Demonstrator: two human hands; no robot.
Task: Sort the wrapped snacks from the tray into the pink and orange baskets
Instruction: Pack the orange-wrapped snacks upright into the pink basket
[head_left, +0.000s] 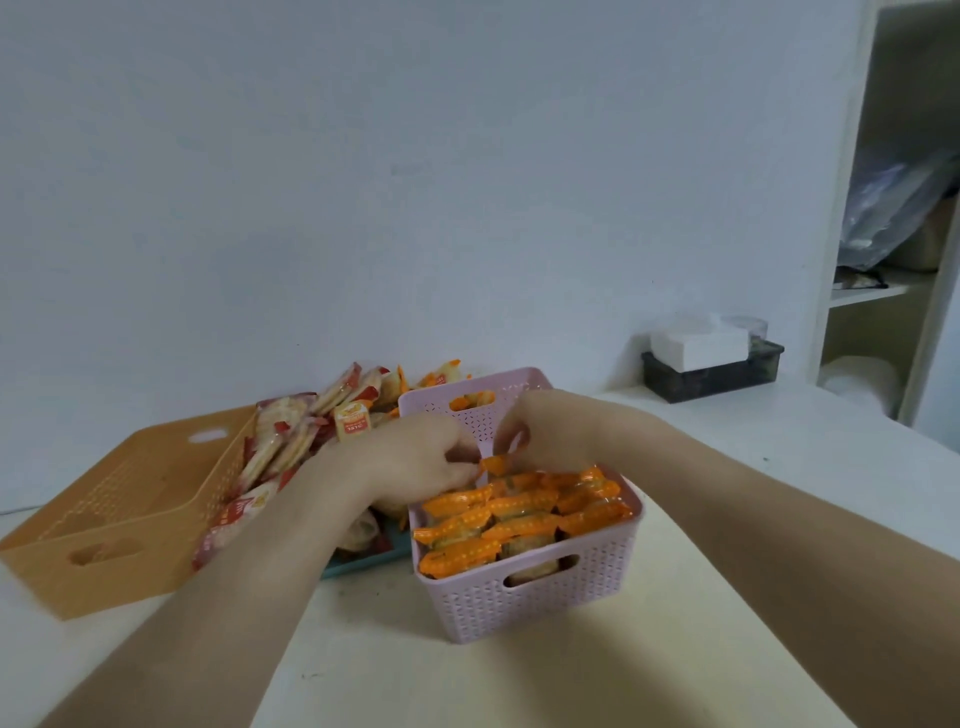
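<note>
Evidently my left hand (405, 462) had its fingers clamped on the crimped end of an orange-wrapped snack (496, 464), held over the lilac-pink perforated plastic basket (519, 608), I judged so as to lay it beside the rows packed there. My right hand (540, 431) curled beside it; I couldn't tell its grip. Left, red-wrapped snacks (280, 447) heaped the teal tray (363, 564) against the orange plastic basket (119, 499).

On the table (519, 675), the tray (363, 564) lay between the left-hand basket (119, 519) and the right-hand basket (545, 603). Wrapped snacks (291, 436) were heaped on the tray. Further snacks (519, 514) lay in the right-hand basket's near half. A box (711, 371) stood behind, beside a shelf unit (852, 208).
</note>
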